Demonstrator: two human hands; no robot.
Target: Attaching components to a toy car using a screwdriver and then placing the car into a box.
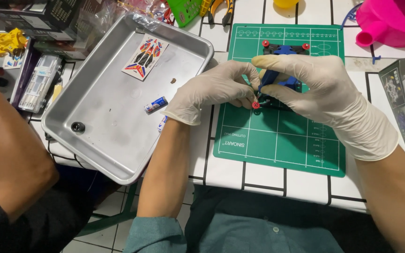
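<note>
While both gloved hands met over green cutting mat (277, 140) near tabletop's far edge, right hand (315, 91) had grip closed on blue toy chassis (282, 77); left hand (214, 91) pinched small red wheel (256, 105) at chassis near corner. Metal tray (99, 140) lay left.

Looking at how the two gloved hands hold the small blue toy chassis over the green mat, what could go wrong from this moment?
1. The left hand pinches at a tiny red round wheel hub; it may slip and roll off the green cutting mat.
2. The right hand covers most of the blue plastic toy chassis, so alignment is hard to see.
3. The left forearm lies close to the silver metal tray; a nudge could scatter the small battery.
</note>
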